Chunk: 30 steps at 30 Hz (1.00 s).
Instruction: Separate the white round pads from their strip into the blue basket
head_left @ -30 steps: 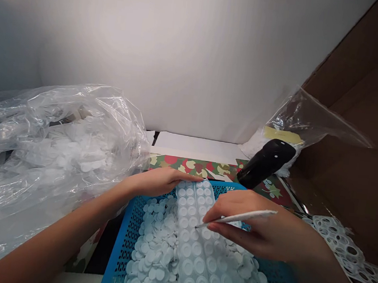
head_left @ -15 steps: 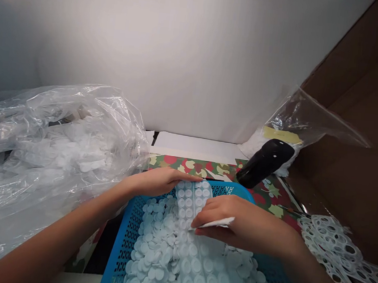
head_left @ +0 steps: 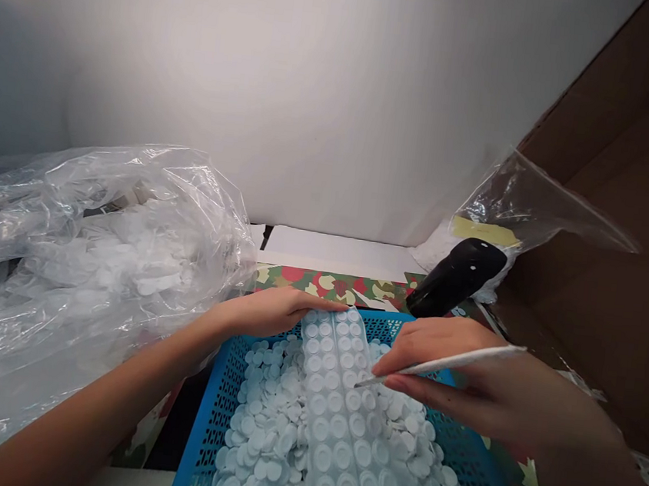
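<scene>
Your left hand (head_left: 271, 311) lies flat, fingers together, pinning the top of the strip of white discs (head_left: 334, 422) steady at 6 o'clock in the blue mesh basket (head_left: 206, 424). Your right hand (head_left: 460, 389) pinches a slim white pick (head_left: 451, 362), its tip at the strip's edge, among loose white discs (head_left: 264, 430).

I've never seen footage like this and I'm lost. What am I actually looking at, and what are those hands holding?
This picture comes from a camera worn on a person's head, looking down at their own bare hands. The left hand rests on a strip of white discs, which lies in a blue perforated plastic basket among loose white discs. The right hand holds a thin white pointed tool, its tip over the strip. To the left sits a clear plastic bag of more white pieces.
</scene>
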Tool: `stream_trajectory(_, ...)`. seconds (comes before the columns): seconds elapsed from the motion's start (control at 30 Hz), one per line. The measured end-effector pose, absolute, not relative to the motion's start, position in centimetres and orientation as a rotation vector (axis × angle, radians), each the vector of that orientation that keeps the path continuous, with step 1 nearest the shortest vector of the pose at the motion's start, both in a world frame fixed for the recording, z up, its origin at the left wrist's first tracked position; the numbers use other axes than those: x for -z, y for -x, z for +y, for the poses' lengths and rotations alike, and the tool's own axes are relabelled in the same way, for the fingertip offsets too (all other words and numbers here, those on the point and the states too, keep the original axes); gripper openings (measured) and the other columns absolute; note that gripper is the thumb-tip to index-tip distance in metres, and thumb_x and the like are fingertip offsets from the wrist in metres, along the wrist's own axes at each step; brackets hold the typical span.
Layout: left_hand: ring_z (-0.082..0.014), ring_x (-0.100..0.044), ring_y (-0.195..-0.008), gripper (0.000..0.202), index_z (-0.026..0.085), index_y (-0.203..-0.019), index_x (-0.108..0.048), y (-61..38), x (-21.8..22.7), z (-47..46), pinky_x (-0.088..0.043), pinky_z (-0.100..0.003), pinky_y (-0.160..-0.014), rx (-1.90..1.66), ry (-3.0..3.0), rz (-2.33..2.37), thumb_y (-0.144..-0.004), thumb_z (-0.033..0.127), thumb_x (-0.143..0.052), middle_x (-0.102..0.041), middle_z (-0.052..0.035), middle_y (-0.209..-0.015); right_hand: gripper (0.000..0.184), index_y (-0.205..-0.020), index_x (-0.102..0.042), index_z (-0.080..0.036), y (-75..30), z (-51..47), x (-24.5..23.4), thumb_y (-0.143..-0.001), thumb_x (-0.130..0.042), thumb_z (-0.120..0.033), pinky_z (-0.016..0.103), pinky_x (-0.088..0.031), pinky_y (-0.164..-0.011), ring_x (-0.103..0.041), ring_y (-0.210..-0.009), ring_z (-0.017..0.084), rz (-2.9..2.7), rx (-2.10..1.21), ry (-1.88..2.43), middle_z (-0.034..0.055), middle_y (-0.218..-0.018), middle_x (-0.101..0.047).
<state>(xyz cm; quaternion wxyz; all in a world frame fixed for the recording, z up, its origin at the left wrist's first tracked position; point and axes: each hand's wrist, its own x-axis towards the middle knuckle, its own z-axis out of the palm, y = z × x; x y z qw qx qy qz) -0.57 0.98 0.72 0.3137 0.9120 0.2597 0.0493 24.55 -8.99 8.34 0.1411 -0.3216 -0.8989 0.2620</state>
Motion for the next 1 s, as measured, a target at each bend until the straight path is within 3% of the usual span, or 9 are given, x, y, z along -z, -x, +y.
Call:
stream_trajectory(0.5,-0.0153,-0.049,-0.12,0.058,0.039,-0.137,-0.036,0.6,-0.7,1.0,-0.042,-0.029,-0.095,-0.122,-2.411,0.695,-0.089,0.006,-0.029,-0.047,0.0076,-0.138,0.022,-0.101,-0.067,-0.023,-24.3,-8.4,-7.3,-0.095,-0.048,-0.031,0.023,-0.046,-0.065,-0.062,-0.078,0.013,-2.645,-0.786,0.95,0.0013,-0.088,-0.068)
stream_trajectory(0.77,-0.0154,-0.051,-0.117,0.059,0.039,-0.137,-0.036,0.6,-0.7,1.0,-0.043,-0.029,-0.093,-0.11,-2.431,0.702,-0.089,0.005,-0.028,-0.049,0.0066,-0.136,0.017,-0.099,-0.068,-0.023,-22.9,-8.0,-5.0,-0.093,-0.052,-0.024,0.024,-0.044,-0.07,-0.062,-0.082,0.015,-2.786,-0.757,1.004,-0.0001,-0.085,-0.069)
stream_trajectory(1.0,-0.0153,-0.05,-0.119,0.058,0.039,-0.137,-0.036,0.6,-0.8,0.9,-0.041,-0.03,-0.096,-0.116,-2.421,0.691,-0.089,0.007,-0.03,-0.047,0.0074,-0.137,0.018,-0.103,-0.066,-0.024,-24.6,-8.7,-7.4,-0.094,-0.05,-0.027,0.022,-0.044,-0.067,-0.061,-0.08,0.012,-2.644,-0.794,0.959,-0.0003,-0.088,-0.067)
